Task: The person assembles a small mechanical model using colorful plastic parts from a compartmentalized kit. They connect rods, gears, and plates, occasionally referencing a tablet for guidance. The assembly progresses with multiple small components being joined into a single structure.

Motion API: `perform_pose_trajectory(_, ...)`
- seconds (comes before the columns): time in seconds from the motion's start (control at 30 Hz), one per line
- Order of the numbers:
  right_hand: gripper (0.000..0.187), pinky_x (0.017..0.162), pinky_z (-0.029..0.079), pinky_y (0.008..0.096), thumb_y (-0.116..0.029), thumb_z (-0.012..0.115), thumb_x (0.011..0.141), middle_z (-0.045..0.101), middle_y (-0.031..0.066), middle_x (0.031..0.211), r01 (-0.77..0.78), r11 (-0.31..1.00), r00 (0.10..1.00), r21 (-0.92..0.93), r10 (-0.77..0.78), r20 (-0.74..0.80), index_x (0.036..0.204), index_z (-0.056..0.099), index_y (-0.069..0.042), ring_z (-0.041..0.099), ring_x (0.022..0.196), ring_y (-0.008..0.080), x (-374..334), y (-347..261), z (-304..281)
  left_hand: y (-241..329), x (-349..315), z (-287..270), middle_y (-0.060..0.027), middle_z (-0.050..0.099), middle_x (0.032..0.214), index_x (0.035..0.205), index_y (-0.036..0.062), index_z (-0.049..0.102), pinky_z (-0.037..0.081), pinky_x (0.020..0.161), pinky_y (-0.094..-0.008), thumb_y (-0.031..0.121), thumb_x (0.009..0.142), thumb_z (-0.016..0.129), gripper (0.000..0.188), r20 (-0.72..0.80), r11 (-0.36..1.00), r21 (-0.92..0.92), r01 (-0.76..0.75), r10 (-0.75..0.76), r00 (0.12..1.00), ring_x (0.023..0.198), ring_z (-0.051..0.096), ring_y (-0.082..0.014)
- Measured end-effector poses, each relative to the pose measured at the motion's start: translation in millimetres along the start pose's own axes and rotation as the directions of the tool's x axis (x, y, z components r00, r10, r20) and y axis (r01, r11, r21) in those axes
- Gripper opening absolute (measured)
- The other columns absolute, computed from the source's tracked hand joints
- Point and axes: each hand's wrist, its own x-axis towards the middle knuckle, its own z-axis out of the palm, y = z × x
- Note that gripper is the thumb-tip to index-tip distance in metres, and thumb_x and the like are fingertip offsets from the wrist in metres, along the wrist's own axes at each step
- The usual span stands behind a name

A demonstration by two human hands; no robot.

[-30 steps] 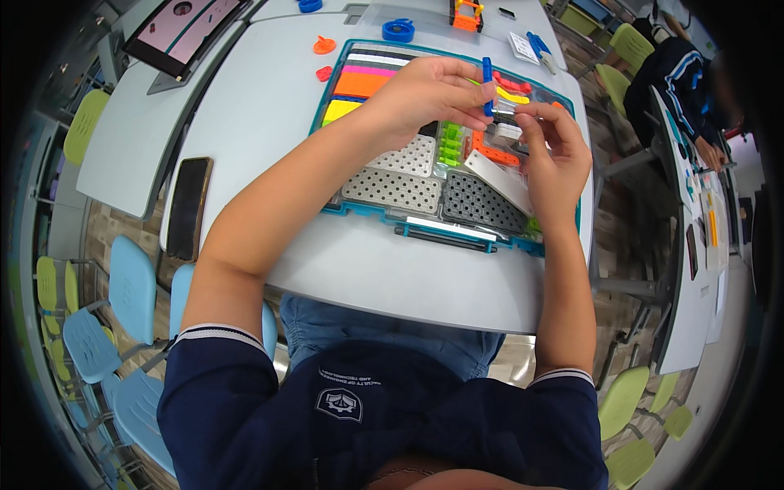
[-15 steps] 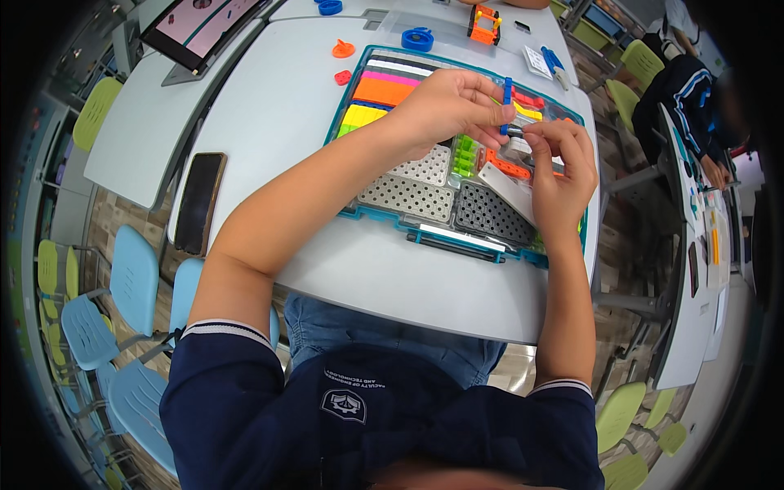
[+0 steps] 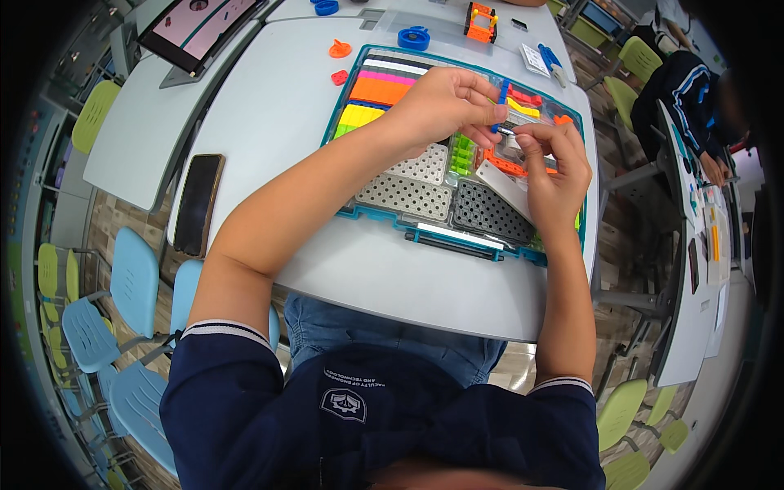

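Over the sorting case, my left hand pinches an upright narrow blue plastic piece between thumb and fingers. My right hand is closed at the thumb and index finger on a small dark, shiny pin-like part. That part meets the lower end of the blue piece; whether it sits inside it is too small to tell. Beside my right palm a light grey flat bar slants across the case; I cannot tell whether the hand touches it. My left hand hides part of the middle of the case.
Perforated grey plates, a dark plate and coloured strips fill the case. A phone lies to the left. Beyond the case are a blue round part, an orange assembly and blue-handled pliers. Another person sits far right.
The blue piece has shifted slightly left and tilts a little differently. My right fingers have moved slightly left with the small part, and less of it shows.
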Motion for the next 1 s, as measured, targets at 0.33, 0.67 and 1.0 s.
perform_pose_trajectory(0.33,0.005,0.055,0.042,0.0247,-0.006,0.067,0.087,0.057,0.0036,0.074,-0.053,0.998,0.997,0.016,0.052,0.058,0.087,0.066,-0.002,0.051,0.061,0.0115,-2,-2,2,-4,1,0,-0.0122,0.065,0.091,0.106,-0.0042,0.054,0.058,0.067,-0.0254,0.014,0.083,0.075,0.036,0.082,1.000,-0.019,0.012,-0.010,0.997,0.080,0.071,-0.0208)
perform_pose_trajectory(0.67,0.031,0.052,0.044,0.0204,-0.016,0.074,0.084,0.063,0.0052,0.082,-0.070,0.996,0.987,0.049,0.062,0.150,0.104,0.056,-0.001,0.056,0.064,0.0066,-4,-10,5,-1,-1,2,-0.0093,0.066,0.092,0.102,0.0005,0.057,0.054,0.072,-0.0239,0.023,0.081,0.078,0.037,0.091,0.999,-0.008,0.036,-0.035,0.995,0.077,0.069,-0.0150)
perform_pose_trajectory(1.0,0.034,0.052,0.037,0.0167,-0.008,0.071,0.086,0.053,-0.0012,0.075,-0.070,0.997,0.988,-0.019,0.072,0.135,0.114,0.051,-0.002,0.045,0.061,0.0024,-7,-7,8,2,2,-4,-0.0084,0.068,0.089,0.101,-0.0008,0.062,0.054,0.074,-0.0239,0.020,0.085,0.072,0.028,0.160,0.992,0.127,0.020,-0.041,0.986,0.078,0.068,-0.0144)
